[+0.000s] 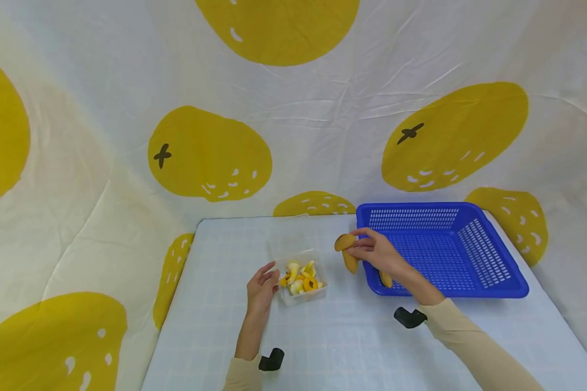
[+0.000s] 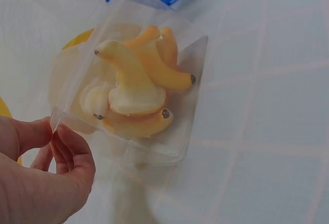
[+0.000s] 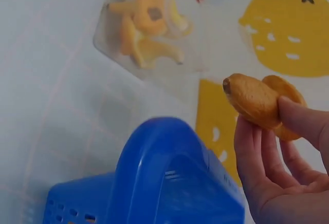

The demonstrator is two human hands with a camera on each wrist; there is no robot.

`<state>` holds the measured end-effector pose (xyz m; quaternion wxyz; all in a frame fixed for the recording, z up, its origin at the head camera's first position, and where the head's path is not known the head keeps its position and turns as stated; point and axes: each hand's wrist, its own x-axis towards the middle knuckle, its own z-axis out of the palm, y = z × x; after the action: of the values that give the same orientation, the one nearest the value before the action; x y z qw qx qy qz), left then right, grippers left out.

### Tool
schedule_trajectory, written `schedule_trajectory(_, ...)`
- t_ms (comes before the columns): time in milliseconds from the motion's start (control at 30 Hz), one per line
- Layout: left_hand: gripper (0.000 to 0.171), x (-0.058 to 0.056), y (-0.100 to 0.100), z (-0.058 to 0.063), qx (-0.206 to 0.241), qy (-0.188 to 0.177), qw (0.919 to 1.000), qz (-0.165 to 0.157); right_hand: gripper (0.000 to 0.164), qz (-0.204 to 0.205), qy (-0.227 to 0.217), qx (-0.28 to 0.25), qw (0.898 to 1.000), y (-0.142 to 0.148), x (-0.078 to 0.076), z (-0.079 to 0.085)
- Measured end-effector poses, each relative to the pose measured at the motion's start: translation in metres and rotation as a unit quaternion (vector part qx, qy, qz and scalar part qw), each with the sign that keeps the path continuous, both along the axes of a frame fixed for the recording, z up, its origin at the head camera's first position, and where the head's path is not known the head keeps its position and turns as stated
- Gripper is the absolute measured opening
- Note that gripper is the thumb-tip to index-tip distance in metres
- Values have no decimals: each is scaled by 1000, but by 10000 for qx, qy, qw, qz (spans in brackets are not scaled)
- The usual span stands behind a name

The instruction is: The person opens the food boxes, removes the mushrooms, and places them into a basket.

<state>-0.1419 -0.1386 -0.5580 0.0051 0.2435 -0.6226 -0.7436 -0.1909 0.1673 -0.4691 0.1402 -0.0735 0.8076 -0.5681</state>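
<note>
A white cloth [image 1: 318, 146] printed with big yellow fruit hangs behind a table [image 1: 332, 342] covered in pale, faintly checked fabric. On it stands a clear box [image 1: 306, 296], holding a jumble of yellow and white pieces [image 1: 300, 276], several curved and some dark-tipped; its clear lid [image 1: 287, 243] is open on the far side. The left hand [image 1: 261, 288] pinches the box's edge between thumb and fingers. To the right stands a blue basket [image 1: 445, 293] with slotted walls, a yellow piece [image 1: 386, 279] at its near left corner. The right hand [image 1: 375, 252] grips a brown piece [image 1: 345, 242], capped and stemmed, between the box and the basket, just beside the basket's left rim.
</note>
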Motion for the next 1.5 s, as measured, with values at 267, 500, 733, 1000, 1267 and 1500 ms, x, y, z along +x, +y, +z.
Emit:
schedule_trajectory(267,40,-1,-3,0,10,73,10000,-19,54,-310,-205,-176,9992,35,3,0)
schedule_trajectory(500,36,0,0,-2,-30,-55,10000,25,60,-588,-216,-312,9975,66,6,-12)
schedule_trajectory(733,36,2,0,-3,23,62,10000,1,66,-862,-327,-351,9951,95,9,-31)
schedule_trajectory(1000,40,1,-1,-3,60,146,9999,-54,68,-911,-365,-88,9951,118,8,-45)
schedule_trajectory(1267,39,2,0,-1,5,87,9999,-80,69,-812,-565,334,9945,129,-1,-58)
schedule_trajectory(1500,38,1,1,0,12,61,10000,-44,65,-740,-723,693,9922,131,-6,-61)
